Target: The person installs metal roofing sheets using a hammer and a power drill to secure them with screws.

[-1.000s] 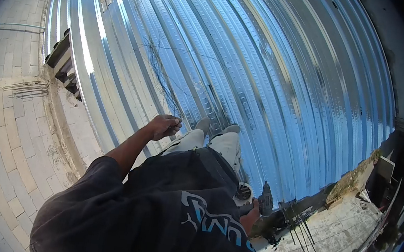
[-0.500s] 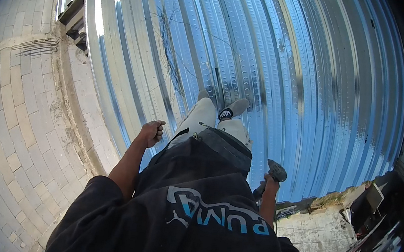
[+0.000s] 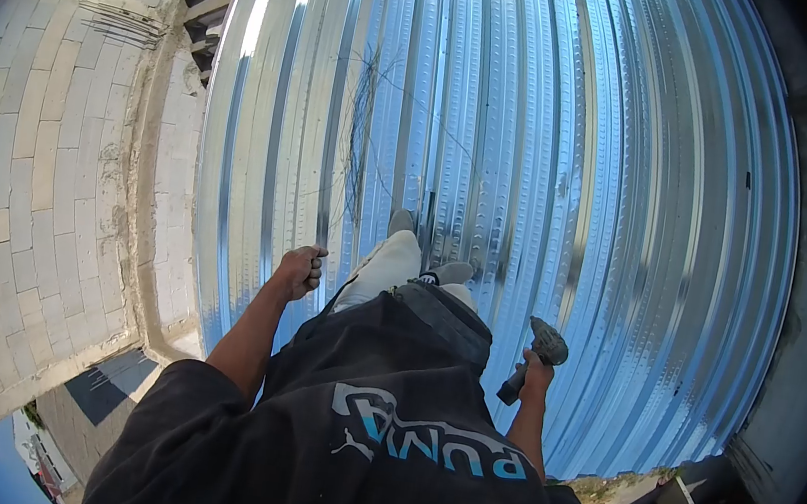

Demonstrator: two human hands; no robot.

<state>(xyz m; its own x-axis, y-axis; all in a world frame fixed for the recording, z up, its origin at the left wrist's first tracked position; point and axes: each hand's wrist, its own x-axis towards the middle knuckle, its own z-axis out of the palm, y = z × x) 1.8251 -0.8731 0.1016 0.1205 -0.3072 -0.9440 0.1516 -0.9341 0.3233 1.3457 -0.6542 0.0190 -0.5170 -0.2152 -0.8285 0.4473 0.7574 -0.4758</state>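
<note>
My right hand point(image 3: 537, 372) is wrapped round the grip of a dark cordless drill point(image 3: 549, 345), whose nose points up and to the left. The drill's battery end shows below the hand. On the other side, my left hand point(image 3: 299, 273) is curled into a fist in front of my body. Whatever it may hold is hidden by the fingers. Both hands are above shiny corrugated metal decking point(image 3: 525, 166), apart from its surface. My feet stand on this decking.
A loose bundle of thin wires point(image 3: 361, 136) lies on the decking ahead of my feet. Along the left runs a concrete ledge point(image 3: 142, 170) beside a block wall point(image 3: 51, 168). A dark metal beam end point(image 3: 214, 2) sticks out at the upper left.
I have stepped forward, and the view has turned so the decking ribs run straighter ahead. The drill shows more fully now, still in my right hand. My left fist stays closed.
</note>
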